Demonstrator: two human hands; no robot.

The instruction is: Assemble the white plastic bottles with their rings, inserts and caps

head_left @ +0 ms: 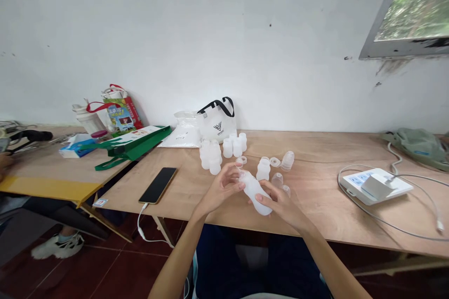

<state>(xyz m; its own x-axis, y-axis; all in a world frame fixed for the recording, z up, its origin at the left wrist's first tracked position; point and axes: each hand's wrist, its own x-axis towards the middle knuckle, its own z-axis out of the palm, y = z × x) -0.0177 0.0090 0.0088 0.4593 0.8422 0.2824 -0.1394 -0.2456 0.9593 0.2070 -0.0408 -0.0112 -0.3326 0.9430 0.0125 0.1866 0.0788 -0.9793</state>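
A frosted white plastic bottle (253, 190) lies tilted between my hands, just above the table's front edge. My right hand (277, 201) is closed around its lower body. At the neck end, my left hand (224, 186) has its fingers curled against the bottle. A small clear piece shows by those fingertips, but I cannot tell whether it is a separate part. Just behind stands another frosted bottle (263, 169). Near it are a ring-shaped part (275, 162), a clear dome cap (287, 161) and a second dome cap (277, 179). A further ring (242, 160) lies behind my left fingers.
Several frosted bottles (211, 155) and small white containers (234, 145) stand towards the wall, before a white bag (219, 124). A phone (158, 185) charges at left. A white box (375, 186) with cables sits at right. Another person's shoe (59, 245) shows lower left.
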